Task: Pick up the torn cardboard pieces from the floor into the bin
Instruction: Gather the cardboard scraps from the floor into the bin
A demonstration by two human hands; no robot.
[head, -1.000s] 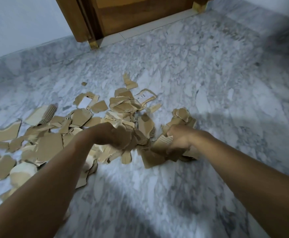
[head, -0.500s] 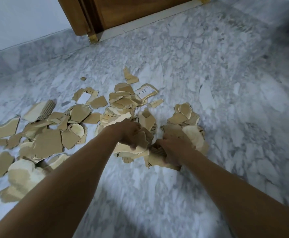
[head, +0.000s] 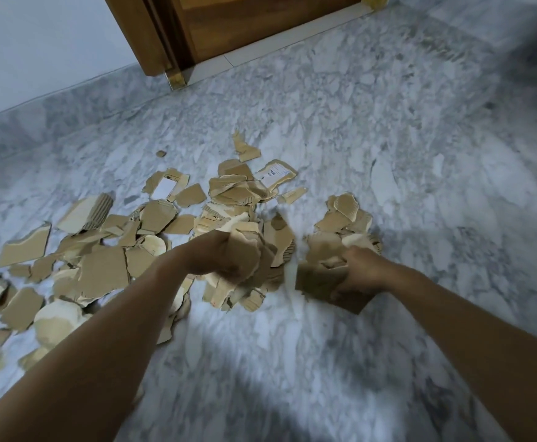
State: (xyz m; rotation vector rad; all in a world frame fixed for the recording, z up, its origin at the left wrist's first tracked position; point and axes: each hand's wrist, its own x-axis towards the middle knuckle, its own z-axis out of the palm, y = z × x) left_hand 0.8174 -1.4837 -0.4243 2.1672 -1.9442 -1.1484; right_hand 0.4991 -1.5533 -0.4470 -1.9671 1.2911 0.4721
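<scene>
Torn brown cardboard pieces (head: 101, 269) lie scattered over the grey marble floor (head: 292, 362), most of them left of centre. My left hand (head: 219, 256) grips a bunch of cardboard pieces (head: 248, 266) raised a little off the pile. To its right, my right hand (head: 361, 271) holds a second bunch with a larger flat piece (head: 321, 282) at its front. A small heap of pieces (head: 345, 215) sits just beyond the right hand. One piece with a white label (head: 276, 172) lies farther back. No bin is in view.
A wooden door and frame (head: 216, 30) stand at the back, with a pale wall (head: 37, 43) to the left. Bare marble floor spreads to the right and toward me.
Both hands have lifted with their bunches of cardboard and moved apart, the right hand going right. The view has shifted slightly.
</scene>
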